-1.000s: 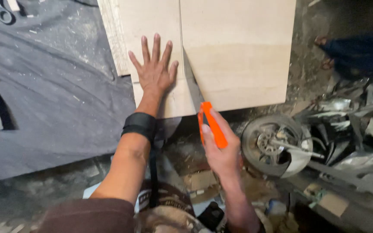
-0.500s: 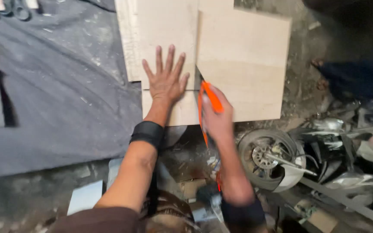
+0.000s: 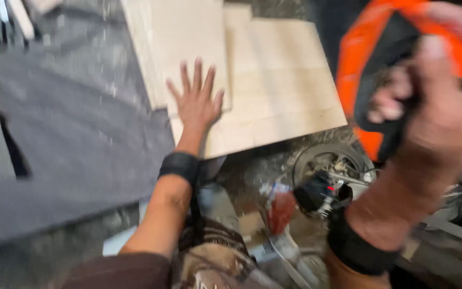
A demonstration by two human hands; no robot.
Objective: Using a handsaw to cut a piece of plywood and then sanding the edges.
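The left hand (image 3: 198, 101) lies flat with all its fingers spread on the pale wooden board (image 3: 274, 91), palm down and holding nothing, which looks like a way of pinning the board so it cannot slide. It sits on the board's near left part, where one sheet seems to overlap another, and the forearm runs straight back from it toward the body, with a black wrist strap (image 3: 179, 166) just short of the board's near edge. The right hand (image 3: 429, 101) is raised close to the camera, well above and to the right of the board, and is blurred. Its fingers are curled tight around an orange and black tool (image 3: 370, 64), gripped by the handle; the working end cannot be made out, so what kind of tool it is stays uncertain. A second black strap (image 3: 356, 249) wraps that wrist. The board rests on a dark grey cloth (image 3: 70, 139) that spreads away to its left. Just beyond the board's near right corner, lower down, stands a round metal wheel (image 3: 327, 163) among scrap and clutter on the ground, and a small red and white packet (image 3: 279, 206) lies near it.
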